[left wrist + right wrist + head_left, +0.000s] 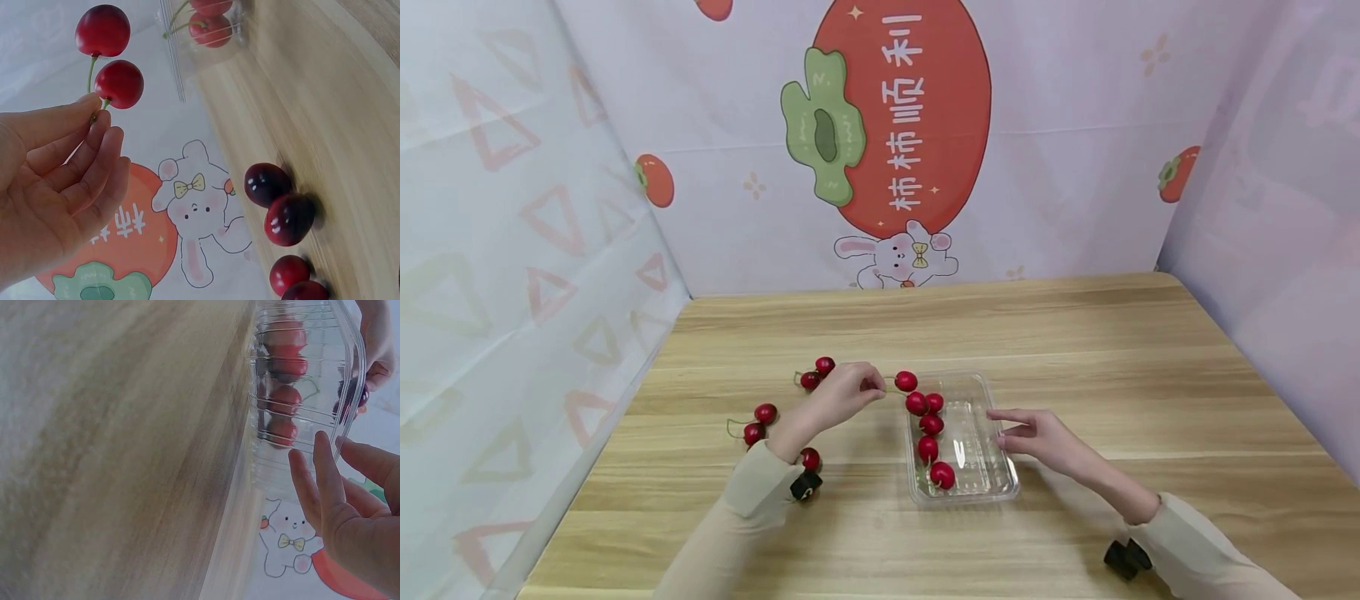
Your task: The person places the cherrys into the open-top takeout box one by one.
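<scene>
My left hand [848, 392] pinches the thin green stems of a pair of red cherries [119, 84] between thumb and fingertips. In the head view this pair [906, 382] overlaps the far left corner of a clear plastic box [977, 475]. Several more cherries [928, 450] lie inside along the box's left side, seen through its ribbed wall in the right wrist view. My right hand [1047, 442] is at the box's right side, fingers extended, with the fingertips [320, 439] right at its wall and rim [357, 350].
Left of the box, pairs of joined cherries lie on the wooden table [1075, 333]: one pair [824, 367] beyond my left hand, another [765, 414] left of the forearm, and more [809, 458] partly hidden by the wrist. Printed cloth [737, 108] hangs behind and at both sides.
</scene>
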`<state>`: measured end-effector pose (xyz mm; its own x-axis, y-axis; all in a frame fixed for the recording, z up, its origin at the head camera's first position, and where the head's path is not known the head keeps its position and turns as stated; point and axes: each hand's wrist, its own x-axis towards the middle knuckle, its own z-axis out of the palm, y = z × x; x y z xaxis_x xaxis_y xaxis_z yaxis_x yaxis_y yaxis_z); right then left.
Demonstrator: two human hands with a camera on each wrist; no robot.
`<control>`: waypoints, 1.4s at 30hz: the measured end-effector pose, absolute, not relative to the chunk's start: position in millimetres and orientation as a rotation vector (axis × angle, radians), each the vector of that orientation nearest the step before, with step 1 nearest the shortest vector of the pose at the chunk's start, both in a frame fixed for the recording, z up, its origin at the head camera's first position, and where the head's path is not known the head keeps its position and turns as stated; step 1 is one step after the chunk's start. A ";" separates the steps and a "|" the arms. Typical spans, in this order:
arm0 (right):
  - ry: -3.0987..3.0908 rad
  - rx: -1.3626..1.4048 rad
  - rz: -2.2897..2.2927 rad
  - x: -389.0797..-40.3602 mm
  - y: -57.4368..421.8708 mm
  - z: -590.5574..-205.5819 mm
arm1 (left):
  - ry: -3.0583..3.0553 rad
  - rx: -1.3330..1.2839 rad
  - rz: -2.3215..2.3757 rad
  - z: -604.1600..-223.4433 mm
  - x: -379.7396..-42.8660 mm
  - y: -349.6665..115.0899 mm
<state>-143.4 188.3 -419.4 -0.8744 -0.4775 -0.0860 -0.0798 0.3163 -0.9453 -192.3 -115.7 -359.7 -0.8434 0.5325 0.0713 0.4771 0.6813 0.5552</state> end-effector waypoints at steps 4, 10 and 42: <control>2.231 -0.498 -1.586 -143.5 188.8 -419.3 | 2.785 0.870 0.860 -360.1 -194.3 -107.8; 2.216 -0.499 -1.596 -143.3 188.9 -419.0 | 2.756 0.918 0.865 -364.0 -197.8 -95.7; 2.187 -0.508 -1.622 -143.7 188.0 -421.4 | 2.701 0.954 0.729 -381.6 -208.1 -60.4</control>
<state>-143.7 188.0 -421.4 -0.8668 -0.4924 -0.0791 -0.0671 0.2724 -0.9598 -208.1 -60.4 -381.6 -0.7762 0.6303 -0.0111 0.5391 0.6728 0.5066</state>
